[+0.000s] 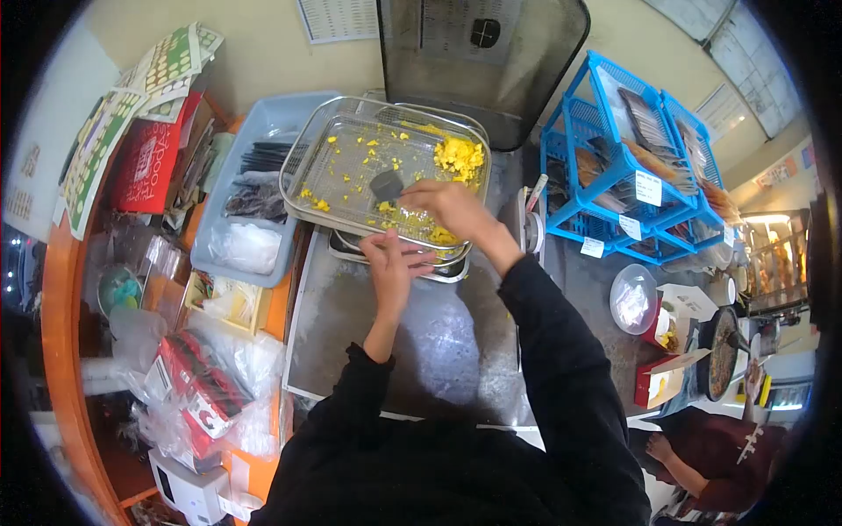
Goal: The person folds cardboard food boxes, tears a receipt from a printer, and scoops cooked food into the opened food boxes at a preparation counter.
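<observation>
A metal mesh tray (351, 162) with a raised rim sits at the back of the steel table. Crumbled yellow food (459, 156), looking like cooked egg, is heaped at its right side, with smaller bits scattered over the mesh. My right hand (452, 209) reaches over the tray, its fingers closed on a dark grey scraper (386, 185) whose flat end is down near the mesh. My left hand (392, 263) is at the tray's front edge, fingers against the rim. Under the tray, part of another metal container (447, 273) shows.
On the left stand a blue-grey bin (203, 237) of bagged goods and plastic-wrapped packs (202, 386). Blue stacked baskets (605, 158) hold packets on the right. Nearer are a clear bowl (633, 298) and red-and-white boxes (667, 377). Another person (719, 460) is at lower right.
</observation>
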